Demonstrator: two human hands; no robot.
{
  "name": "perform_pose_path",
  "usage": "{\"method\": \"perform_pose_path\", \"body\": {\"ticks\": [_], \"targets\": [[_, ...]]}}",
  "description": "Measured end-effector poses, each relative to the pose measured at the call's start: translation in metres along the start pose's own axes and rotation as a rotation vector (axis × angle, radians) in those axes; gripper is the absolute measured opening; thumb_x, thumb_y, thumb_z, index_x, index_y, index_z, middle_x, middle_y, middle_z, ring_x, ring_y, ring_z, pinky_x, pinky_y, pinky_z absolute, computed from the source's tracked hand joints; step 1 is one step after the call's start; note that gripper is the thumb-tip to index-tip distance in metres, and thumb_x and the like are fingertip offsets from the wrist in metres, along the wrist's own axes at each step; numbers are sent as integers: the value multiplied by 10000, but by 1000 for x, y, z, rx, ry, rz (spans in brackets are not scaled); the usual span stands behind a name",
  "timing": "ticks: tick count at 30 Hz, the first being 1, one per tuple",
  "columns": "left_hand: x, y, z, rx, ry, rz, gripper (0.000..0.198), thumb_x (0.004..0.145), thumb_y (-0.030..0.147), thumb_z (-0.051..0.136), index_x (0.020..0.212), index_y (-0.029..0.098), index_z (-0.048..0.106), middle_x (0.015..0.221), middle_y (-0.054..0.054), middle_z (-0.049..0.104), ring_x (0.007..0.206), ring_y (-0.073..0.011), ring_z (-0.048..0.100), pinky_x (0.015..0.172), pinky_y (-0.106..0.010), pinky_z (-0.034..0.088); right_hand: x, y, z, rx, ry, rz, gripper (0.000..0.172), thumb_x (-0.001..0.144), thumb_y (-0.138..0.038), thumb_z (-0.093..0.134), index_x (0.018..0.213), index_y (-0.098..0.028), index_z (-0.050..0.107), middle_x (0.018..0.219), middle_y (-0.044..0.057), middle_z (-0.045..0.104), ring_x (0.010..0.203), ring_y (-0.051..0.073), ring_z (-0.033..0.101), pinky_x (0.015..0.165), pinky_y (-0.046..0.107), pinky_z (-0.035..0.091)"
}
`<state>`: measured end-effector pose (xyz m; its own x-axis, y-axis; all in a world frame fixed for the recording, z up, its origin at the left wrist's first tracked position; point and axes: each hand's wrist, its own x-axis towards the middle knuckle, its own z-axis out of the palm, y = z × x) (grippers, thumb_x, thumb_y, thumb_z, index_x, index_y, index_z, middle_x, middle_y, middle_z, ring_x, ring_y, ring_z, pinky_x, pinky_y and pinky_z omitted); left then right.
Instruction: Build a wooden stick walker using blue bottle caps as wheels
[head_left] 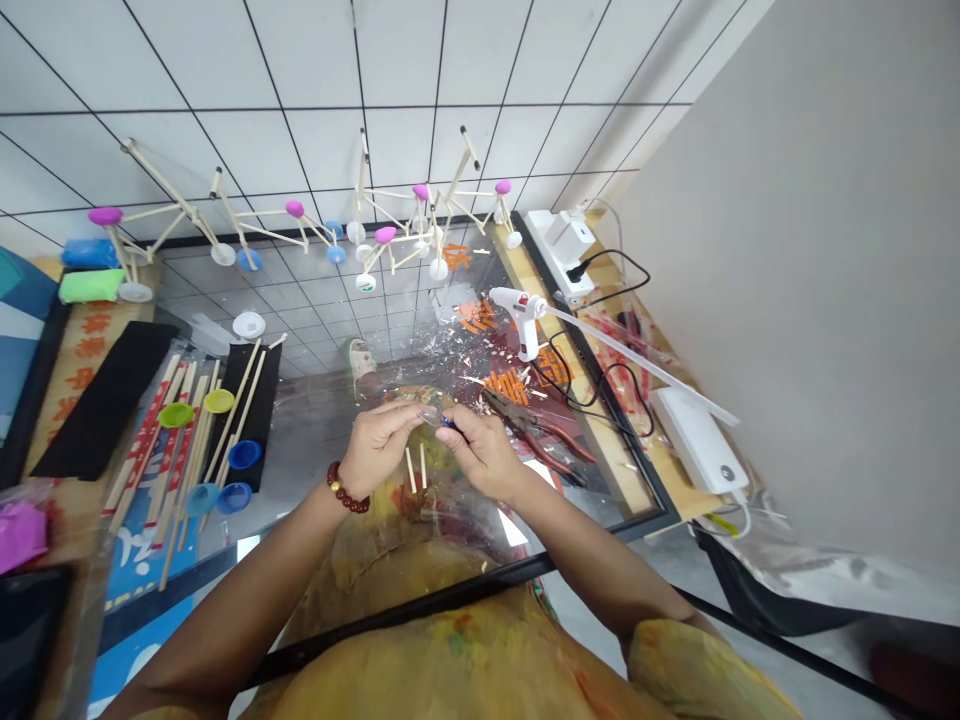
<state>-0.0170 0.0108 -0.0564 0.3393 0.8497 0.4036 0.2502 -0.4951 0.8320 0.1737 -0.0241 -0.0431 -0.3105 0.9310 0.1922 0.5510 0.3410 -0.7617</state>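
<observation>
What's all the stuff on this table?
stick models: several, pale with pink, blue, white caps, far table edge
glue gun: one, white, centre right
pliers: one, red handles, below glue gun
power strip: one, white, far right
chopsticks: many, pale, left
bottle caps: five, green, yellow, blue, among chopsticks
short sticks: two, pale, centre front
small piece: one, colour unclear, centre
bracelet: one, dark red, left wrist
left hand: one, pinching small piece
right hand: one, pinching small piece

White tiled wall (480, 60) (black grout) behind glass table (315, 300).
</observation>
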Motion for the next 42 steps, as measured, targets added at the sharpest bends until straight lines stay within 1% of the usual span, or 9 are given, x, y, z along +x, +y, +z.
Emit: {"method": "perform_pose_path", "body": {"ticks": [4,8,13,16,19,22,26,34,42], "targets": [[-3,-2,0,91,-57,75,266,949,172,497,990,200,758,978,-85,772,895,-170,719,822,-291,574,-1,1,3,-134,-3,-10,347,1027,-463,326,983,-201,549,666,1,571,562,160,506,561,266,338],[-1,-1,-1,85,-84,70,262,955,177,473,956,193,734,937,-79,753,853,-165,697,797,-288,557,-1,-1,2,-57,-15,-8,328,1026,-457,337,965,-207,540,660,-7,563,551,151,490,558,259,348],[1,3,-2,59,-132,80,276,973,202,446,820,184,674,738,-35,680,688,-131,635,661,-242,513,0,1,-3,-3,-35,-14,321,1025,-437,351,890,-214,538,650,-13,538,565,144,485,561,253,347],[0,3,-2,-4,-161,45,275,986,217,435,850,175,670,693,-17,653,597,-104,599,599,-217,503,1,4,-4,-39,-7,-4,332,1029,-418,345,831,-218,521,598,-33,473,528,137,454,550,252,328],[1,4,-2,-75,-102,-41,234,986,251,479,946,177,698,759,-33,720,656,-113,662,651,-227,546,3,8,-3,-75,53,44,314,1029,-414,346,862,-216,524,621,-24,496,550,144,492,569,252,351],[3,6,-2,-61,-4,-113,185,947,285,576,927,194,735,848,-43,776,766,-144,720,746,-261,576,3,9,-2,-120,112,72,298,1021,-433,359,952,-207,541,665,-1,554,593,169,546,594,267,384],[5,6,-2,-32,79,-102,134,896,275,653,881,209,768,885,-39,792,799,-159,738,764,-274,591,2,5,0,-101,74,20,314,1019,-457,352,994,-207,539,702,10,592,608,173,555,601,271,390],[4,2,-1,-101,55,-11,186,911,186,613,947,237,788,1015,-44,788,961,-175,743,919,-339,595,1,0,3,34,-39,11,332,1031,-471,327,962,-215,526,705,-7,556,601,157,501,600,263,376],[2,1,0,-108,50,-6,189,915,193,611,949,247,789,1012,-36,789,949,-170,745,898,-321,601,2,2,6,78,-8,2,324,1033,-441,333,876,-223,514,650,-27,490,573,146,465,574,259,352]]}}
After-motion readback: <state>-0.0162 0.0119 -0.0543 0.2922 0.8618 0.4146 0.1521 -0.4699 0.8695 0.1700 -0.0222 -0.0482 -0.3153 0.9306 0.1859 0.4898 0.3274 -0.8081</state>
